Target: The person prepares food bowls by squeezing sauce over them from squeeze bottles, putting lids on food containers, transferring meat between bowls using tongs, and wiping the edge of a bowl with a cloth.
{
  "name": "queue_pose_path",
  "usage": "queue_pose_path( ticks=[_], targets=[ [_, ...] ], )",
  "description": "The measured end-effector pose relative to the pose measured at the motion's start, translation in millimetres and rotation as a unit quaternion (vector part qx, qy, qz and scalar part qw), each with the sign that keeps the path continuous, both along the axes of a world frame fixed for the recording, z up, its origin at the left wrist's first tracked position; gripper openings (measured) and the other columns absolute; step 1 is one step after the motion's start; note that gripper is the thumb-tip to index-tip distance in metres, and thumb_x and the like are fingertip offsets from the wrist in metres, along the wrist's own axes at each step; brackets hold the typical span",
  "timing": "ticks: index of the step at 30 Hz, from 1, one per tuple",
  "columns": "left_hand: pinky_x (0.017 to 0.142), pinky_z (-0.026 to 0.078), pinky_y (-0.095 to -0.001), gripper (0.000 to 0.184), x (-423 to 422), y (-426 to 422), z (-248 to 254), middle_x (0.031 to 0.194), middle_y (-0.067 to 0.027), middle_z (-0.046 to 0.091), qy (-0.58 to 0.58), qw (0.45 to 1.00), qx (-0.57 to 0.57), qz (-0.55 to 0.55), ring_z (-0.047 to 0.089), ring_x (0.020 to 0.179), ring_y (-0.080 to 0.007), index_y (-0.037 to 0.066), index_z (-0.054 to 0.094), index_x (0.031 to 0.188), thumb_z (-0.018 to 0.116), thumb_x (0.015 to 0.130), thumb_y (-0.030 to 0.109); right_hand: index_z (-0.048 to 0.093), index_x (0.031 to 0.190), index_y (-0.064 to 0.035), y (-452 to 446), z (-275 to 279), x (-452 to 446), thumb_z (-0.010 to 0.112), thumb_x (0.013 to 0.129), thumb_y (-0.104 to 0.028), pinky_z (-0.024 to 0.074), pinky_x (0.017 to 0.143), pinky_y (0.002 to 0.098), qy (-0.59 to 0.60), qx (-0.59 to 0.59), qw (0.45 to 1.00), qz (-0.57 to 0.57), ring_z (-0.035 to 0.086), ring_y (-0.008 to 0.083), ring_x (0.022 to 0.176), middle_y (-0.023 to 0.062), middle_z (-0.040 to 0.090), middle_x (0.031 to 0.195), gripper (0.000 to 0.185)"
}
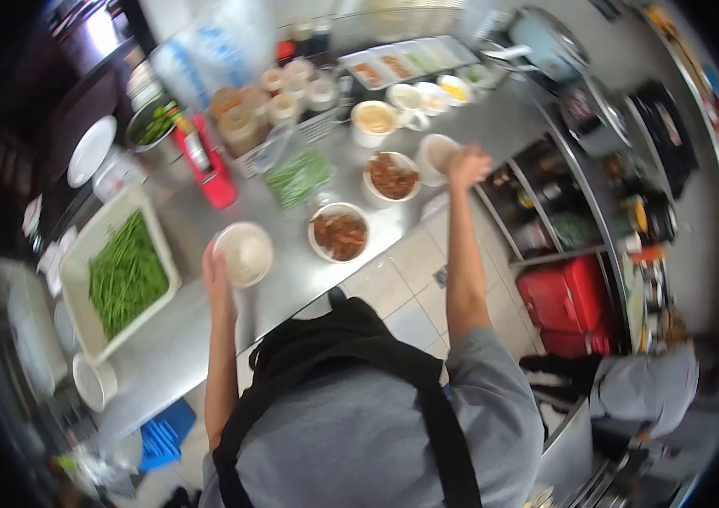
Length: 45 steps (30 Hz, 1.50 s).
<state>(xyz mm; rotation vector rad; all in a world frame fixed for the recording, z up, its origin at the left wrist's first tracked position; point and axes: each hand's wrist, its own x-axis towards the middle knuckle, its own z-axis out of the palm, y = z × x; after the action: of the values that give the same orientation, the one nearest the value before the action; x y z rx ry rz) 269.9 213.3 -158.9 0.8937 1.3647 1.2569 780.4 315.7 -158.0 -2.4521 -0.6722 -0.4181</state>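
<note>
My left hand (217, 278) is closed on the left side of a round white bowl (245, 255) with pale contents, perhaps rice, at the counter's front. At the right, my right hand (468, 168) grips the rim of another white bowl (437, 159), also pale inside; its fingers are slightly blurred. Between the hands stand two white bowls of brown meat-like food, a nearer bowl (339, 234) and a farther bowl (391, 178). A clear bag of cut greens (299, 178) lies behind them.
A cream basket of long green vegetables (128, 275) sits left, near a red handheld tool (209, 169). Sauce bottles (245, 123), a tub of yellowish food (374, 121) and a topping tray (406, 61) line the back. Shelves (545, 195) stand right; another person (647, 391) is at lower right.
</note>
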Motion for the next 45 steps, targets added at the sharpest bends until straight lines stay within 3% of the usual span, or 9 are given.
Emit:
queue_pose_path(
  ticks=[1, 4, 8, 10, 13, 17, 22, 28, 45],
  targets=[
    [0.093, 0.035, -0.0292, 0.044, 4.1, 2.6, 1.3, 0.121, -0.0089, 0.05, 0.009, 1.0, 0.013, 0.023, 0.047, 0.109, -0.0164, 0.005, 0.043, 0.127, 0.048, 0.092, 0.031, 0.053, 0.118, -0.012, -6.8, 15.6, -20.7, 0.052, 0.085, -0.033, 0.0387, 0.083, 0.0483, -0.04, 0.081, 0.995, 0.04, 0.043, 0.0333, 0.105, 0.0167, 0.048, 0.112, 0.039],
    [0.086, 0.04, -0.0272, 0.034, 7.1, 18.0, -13.5, 0.103, -0.0087, 0.06, 0.132, 0.987, 0.066, 0.071, 0.054, 0.096, -0.0154, 0.002, 0.056, 0.113, 0.047, 0.093, 0.028, 0.053, 0.116, -0.0036, -35.9, 82.8, -139.5, 0.048, 0.089, -0.015, 0.0385, 0.085, 0.038, 0.017, 0.284, 0.893, 0.349, 0.048, 0.0297, 0.1, 0.0163, 0.05, 0.11, 0.03],
    [0.08, 0.043, -0.0272, 0.033, 13.9, 19.2, -5.1, 0.094, -0.0103, 0.064, 0.124, 0.981, 0.115, 0.097, 0.057, 0.088, -0.0149, -0.001, 0.058, 0.107, 0.047, 0.093, 0.026, 0.05, 0.118, 0.0, -86.9, 80.3, -312.1, 0.048, 0.089, -0.014, 0.0335, 0.097, 0.0353, 0.274, 0.184, 0.676, 0.659, 0.048, 0.027, 0.112, 0.0156, 0.054, 0.115, 0.032],
    [0.08, 0.044, -0.0275, 0.033, 12.9, 10.8, -7.9, 0.094, -0.0114, 0.064, 0.121, 0.981, 0.118, 0.099, 0.057, 0.088, -0.0154, -0.002, 0.057, 0.107, 0.047, 0.093, 0.026, 0.038, 0.129, 0.0011, -91.9, 48.3, -355.7, 0.042, 0.092, -0.014, 0.028, 0.101, 0.0386, 0.301, 0.104, 0.649, 0.691, 0.04, 0.0304, 0.12, 0.0208, 0.041, 0.128, 0.041],
    [0.08, 0.044, -0.0278, 0.032, 15.1, 13.0, -2.7, 0.095, -0.0124, 0.063, 0.134, 0.978, 0.119, 0.109, 0.058, 0.089, -0.016, -0.003, 0.057, 0.107, 0.047, 0.093, 0.024, 0.025, 0.133, 0.0058, -101.4, 6.7, -378.6, 0.041, 0.091, -0.013, 0.0282, 0.1, 0.0405, 0.25, 0.132, 0.701, 0.655, 0.038, 0.0379, 0.118, 0.0272, 0.032, 0.13, 0.049],
    [0.078, 0.044, -0.0264, 0.032, 12.5, 8.8, -3.5, 0.094, -0.0113, 0.063, 0.177, 0.97, 0.106, 0.129, 0.057, 0.086, -0.0139, -0.004, 0.055, 0.108, 0.05, 0.091, 0.023, 0.008, 0.139, 0.0051, -107.7, -6.7, -384.1, 0.036, 0.092, -0.012, 0.0269, 0.102, 0.0383, 0.355, 0.133, 0.675, 0.633, 0.035, 0.0369, 0.122, 0.0289, 0.02, 0.139, 0.057],
    [0.069, 0.044, -0.0227, 0.031, -11.3, 35.4, -9.3, 0.088, -0.0069, 0.063, 0.087, 0.992, 0.0, 0.093, 0.057, 0.078, -0.0091, -0.001, 0.055, 0.108, 0.056, 0.089, 0.024, 0.056, 0.109, 0.0065, -60.4, 0.5, -393.7, 0.043, 0.094, -0.026, 0.0421, 0.084, 0.0277, 0.592, 0.121, 0.622, 0.498, 0.056, 0.0179, 0.095, 0.0163, 0.06, 0.102, 0.038],
    [0.055, 0.039, -0.02, 0.035, -13.0, 44.2, -11.9, 0.067, -0.001, 0.055, -0.075, 0.992, -0.01, 0.103, 0.05, 0.061, -0.006, 0.0, 0.052, 0.108, 0.064, 0.083, 0.021, 0.06, 0.106, 0.0033, -46.1, -9.1, -394.0, 0.044, 0.094, -0.033, 0.0456, 0.073, 0.0237, 0.643, 0.078, 0.586, 0.486, 0.057, 0.0109, 0.08, 0.0077, 0.063, 0.09, 0.041],
    [0.066, 0.042, -0.0216, 0.024, 4.0, 22.4, -31.8, 0.082, -0.0034, 0.059, -0.059, 0.99, 0.058, 0.116, 0.053, 0.075, -0.0078, 0.002, 0.056, 0.103, 0.054, 0.09, 0.022, 0.061, 0.104, 0.003, -32.9, -11.2, -376.0, 0.048, 0.093, -0.028, 0.0463, 0.07, 0.0236, 0.572, -0.016, 0.583, 0.578, 0.058, 0.0104, 0.078, 0.0073, 0.064, 0.088, 0.036]
  ],
)
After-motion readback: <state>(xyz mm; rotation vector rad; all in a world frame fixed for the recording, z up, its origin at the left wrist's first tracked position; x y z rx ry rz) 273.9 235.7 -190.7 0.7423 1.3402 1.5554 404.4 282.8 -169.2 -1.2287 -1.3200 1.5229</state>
